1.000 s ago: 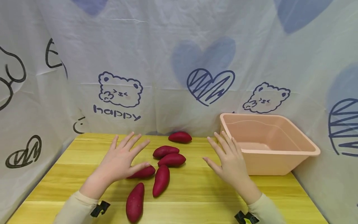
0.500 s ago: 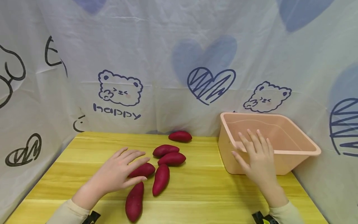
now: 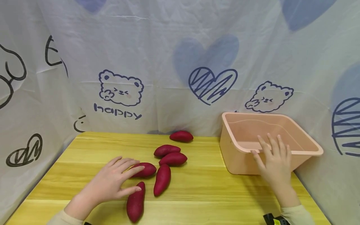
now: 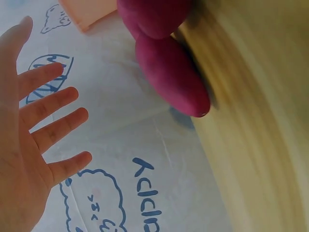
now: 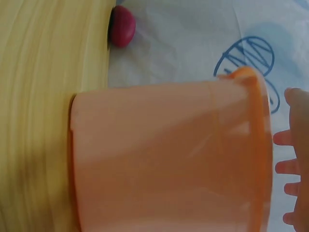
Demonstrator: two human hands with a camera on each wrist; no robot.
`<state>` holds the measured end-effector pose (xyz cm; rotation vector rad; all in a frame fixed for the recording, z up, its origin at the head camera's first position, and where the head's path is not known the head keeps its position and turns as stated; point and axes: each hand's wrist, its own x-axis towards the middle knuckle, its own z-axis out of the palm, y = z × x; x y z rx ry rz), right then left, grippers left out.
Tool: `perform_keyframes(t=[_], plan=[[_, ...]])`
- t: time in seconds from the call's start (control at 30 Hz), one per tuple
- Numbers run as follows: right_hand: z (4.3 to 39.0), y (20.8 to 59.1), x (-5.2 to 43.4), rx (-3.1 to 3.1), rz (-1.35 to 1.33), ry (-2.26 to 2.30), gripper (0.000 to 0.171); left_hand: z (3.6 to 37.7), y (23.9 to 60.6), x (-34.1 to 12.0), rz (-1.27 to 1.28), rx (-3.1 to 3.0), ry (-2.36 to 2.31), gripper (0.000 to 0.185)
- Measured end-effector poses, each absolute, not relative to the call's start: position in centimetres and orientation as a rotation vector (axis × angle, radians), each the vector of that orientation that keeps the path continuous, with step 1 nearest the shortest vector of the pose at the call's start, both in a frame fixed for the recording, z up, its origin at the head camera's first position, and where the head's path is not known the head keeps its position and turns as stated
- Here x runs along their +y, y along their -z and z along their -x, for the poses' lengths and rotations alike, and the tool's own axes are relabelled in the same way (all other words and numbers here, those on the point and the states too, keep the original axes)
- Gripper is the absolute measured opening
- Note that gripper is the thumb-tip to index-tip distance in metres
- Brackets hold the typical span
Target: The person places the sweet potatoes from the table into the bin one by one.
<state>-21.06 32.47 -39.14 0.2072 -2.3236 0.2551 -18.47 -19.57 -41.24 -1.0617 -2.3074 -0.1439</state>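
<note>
My left hand (image 3: 111,179) hovers over the wooden table with fingers spread and slightly bent, holding nothing. Below and beside it lie a sweet potato (image 3: 146,170) partly behind the fingers and another sweet potato (image 3: 135,204) under the thumb. In the left wrist view this hand (image 4: 29,145) is apart from a sweet potato (image 4: 174,77). The right hand (image 3: 275,165), fingers spread, is at the near rim of a pink plastic basin (image 3: 233,159). Seen from the right wrist, a small gap separates the hand (image 5: 299,164) from the basin's rim (image 5: 260,154).
More sweet potatoes lie mid-table: one curved sweet potato (image 3: 162,180), a pair with a front sweet potato (image 3: 173,159) and a rear sweet potato (image 3: 167,150), and a far sweet potato (image 3: 181,136) by the cloth backdrop (image 3: 166,103). The basin stands at the table's right side.
My right hand has moved right, from the basin's left side to its near rim. The left hand has moved down and slightly left. The sweet potatoes and basin have stayed in place.
</note>
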Motion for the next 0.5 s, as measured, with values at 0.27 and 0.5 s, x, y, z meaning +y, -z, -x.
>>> perform_keyframes(t=[0.27, 0.5], plan=[[21.3, 40.0, 33.9, -2.343, -0.144, -0.291, 0.058, 17.6, 42.9, -19.2, 1.085, -2.370, 0.121, 0.061], [21.5, 40.6, 34.6, -2.407, -0.105, -0.324, 0.055, 16.7, 44.1, -18.7, 1.027, -2.590, 0.193, 0.065]])
